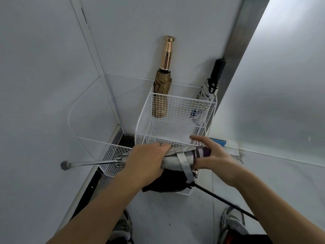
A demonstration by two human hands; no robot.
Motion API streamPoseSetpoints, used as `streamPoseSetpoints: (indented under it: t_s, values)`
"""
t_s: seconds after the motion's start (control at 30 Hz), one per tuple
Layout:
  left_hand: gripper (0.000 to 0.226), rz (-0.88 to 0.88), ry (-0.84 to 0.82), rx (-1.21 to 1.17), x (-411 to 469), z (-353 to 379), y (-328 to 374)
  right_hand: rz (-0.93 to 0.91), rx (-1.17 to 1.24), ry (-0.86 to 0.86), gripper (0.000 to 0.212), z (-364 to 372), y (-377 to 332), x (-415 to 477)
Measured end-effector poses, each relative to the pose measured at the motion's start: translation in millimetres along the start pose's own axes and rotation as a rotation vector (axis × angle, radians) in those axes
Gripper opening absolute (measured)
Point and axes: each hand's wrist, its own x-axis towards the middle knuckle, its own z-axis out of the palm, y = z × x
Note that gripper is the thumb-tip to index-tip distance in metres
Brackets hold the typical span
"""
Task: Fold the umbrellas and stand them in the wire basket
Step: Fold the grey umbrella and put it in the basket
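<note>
I hold a silver-grey umbrella [177,158] level in front of the white wire basket [175,110]. My left hand [146,161] grips its bunched canopy. My right hand [211,155] holds the purple handle end, index finger stretched out. The metal shaft [88,163] sticks out to the left and ends in a grey cap. A grey strap hangs loose from the canopy. Two folded umbrellas stand in the basket: a tan one with a gold handle [162,85] at the back left, and a white patterned one with a black handle [209,92] at the back right.
A lower wire tray [112,155] sits beneath my hands and holds a black umbrella [167,182] whose thin black shaft [228,202] runs out toward the lower right. White walls close in on both sides. My shoes [232,224] are on the floor below.
</note>
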Motion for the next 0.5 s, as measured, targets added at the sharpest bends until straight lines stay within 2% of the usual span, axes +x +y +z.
streamPoseSetpoints:
  t_s: [0.07,0.13,0.2,0.3,0.37,0.43,0.5]
  values:
    - [0.025,-0.057,0.040,-0.002,0,-2,-2,0.073,0.365,-0.015,0.050,6,-5,-2]
    - [0.029,-0.109,0.076,0.019,1,-3,-3,0.138,0.510,-0.080,0.030,15,-10,-5]
    - [0.030,-0.166,0.091,0.023,3,-2,-5,0.162,0.456,-0.122,0.028,25,-10,-7]
    - [0.028,-0.231,0.085,0.030,5,1,-8,0.082,0.324,-0.057,0.023,36,-7,-8]
    - [0.028,-0.268,0.071,0.007,7,3,-13,0.019,0.322,-0.019,0.025,39,-3,-7]
    - [0.034,-0.297,0.045,-0.076,8,6,-20,-0.002,0.331,0.010,0.027,39,3,-5]
    - [0.045,-0.339,-0.016,-0.259,7,8,-26,-0.011,0.287,0.027,0.025,40,5,-3]
